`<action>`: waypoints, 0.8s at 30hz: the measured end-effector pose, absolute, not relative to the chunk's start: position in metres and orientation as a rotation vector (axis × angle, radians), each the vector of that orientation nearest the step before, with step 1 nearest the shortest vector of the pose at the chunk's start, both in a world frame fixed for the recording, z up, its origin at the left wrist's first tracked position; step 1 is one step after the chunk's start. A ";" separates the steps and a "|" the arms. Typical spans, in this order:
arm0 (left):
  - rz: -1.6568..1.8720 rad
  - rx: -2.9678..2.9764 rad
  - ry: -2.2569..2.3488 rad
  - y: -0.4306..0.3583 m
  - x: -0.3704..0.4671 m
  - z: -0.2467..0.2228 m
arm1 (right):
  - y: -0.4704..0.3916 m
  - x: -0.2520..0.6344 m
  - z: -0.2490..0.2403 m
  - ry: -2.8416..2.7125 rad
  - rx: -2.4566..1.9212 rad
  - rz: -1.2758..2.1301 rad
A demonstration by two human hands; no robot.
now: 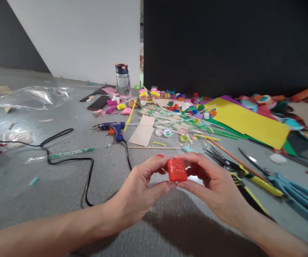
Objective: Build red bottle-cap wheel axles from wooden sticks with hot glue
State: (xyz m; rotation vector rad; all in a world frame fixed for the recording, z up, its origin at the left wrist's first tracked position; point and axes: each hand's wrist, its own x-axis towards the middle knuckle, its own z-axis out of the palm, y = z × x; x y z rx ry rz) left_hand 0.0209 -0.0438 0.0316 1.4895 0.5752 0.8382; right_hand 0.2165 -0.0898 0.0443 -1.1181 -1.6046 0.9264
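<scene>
Dim, soft light is spread over the counter point(63, 189). Glare is caught on the plastic bag point(36, 98), glints on the red block point(177, 170). Broad shadow is cast below the right hand point(213, 182). Fine detail is blurred; the blue scissors point(296, 194) are stretched edgeward.

A smooth, glossy, plastic-like surface is being shown by the red piece point(177, 170), with small highlights being scattered across its face, while a matt, finely streaked finish is being displayed by the grey tabletop point(63, 189). Shiny, crinkled clear plastic is being seen in the bag point(30, 98), flat matt paper in the yellow sheet point(253, 121), pale bare wood in the thin stick point(154, 147), and glinting metal in the scissors blade point(253, 161).
</scene>
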 end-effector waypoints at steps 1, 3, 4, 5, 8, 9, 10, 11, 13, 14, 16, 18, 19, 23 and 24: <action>0.820 1.514 0.591 -0.043 0.023 0.033 | -0.092 0.221 0.044 -1.600 -1.138 0.910; 0.811 1.637 0.676 -0.036 0.023 0.035 | -0.096 0.231 0.045 -1.586 -1.215 0.876; 0.814 1.743 0.751 -0.031 0.022 0.035 | -0.097 0.236 0.046 -1.582 -1.263 0.852; 0.814 1.905 0.821 -0.024 0.020 0.034 | -0.098 0.241 0.046 -1.591 -1.311 0.818; 0.784 2.317 0.946 -0.001 0.016 0.028 | -0.096 0.257 0.043 -1.702 -1.426 0.642; 0.728 2.384 0.956 0.006 0.015 0.025 | -0.094 0.262 0.041 -1.755 -1.458 0.570; 0.672 2.425 0.959 0.012 0.015 0.022 | -0.091 0.266 0.038 -1.802 -1.492 0.496; 0.618 2.452 0.953 0.016 0.015 0.018 | -0.089 0.270 0.035 -1.837 -1.529 0.426; 0.555 2.495 0.929 0.020 0.016 0.014 | -0.084 0.277 0.029 -1.896 -1.607 0.327; 0.542 2.522 0.913 0.020 0.018 0.013 | -0.082 0.279 0.026 -1.925 -1.639 0.303; 0.527 2.595 0.885 0.019 0.024 0.015 | -0.079 0.282 0.023 -1.987 -1.673 0.285; 0.473 2.702 0.860 0.018 0.034 0.021 | -0.078 0.284 0.021 -2.043 -1.684 0.292; 0.458 2.782 0.828 0.018 0.041 0.025 | -0.078 0.284 0.020 -2.061 -1.689 0.294; 0.229 2.948 0.688 0.020 0.066 0.033 | -0.080 0.284 0.021 -2.054 -1.717 0.365; 0.195 2.946 0.682 0.021 0.070 0.034 | -0.081 0.283 0.021 -2.041 -1.719 0.384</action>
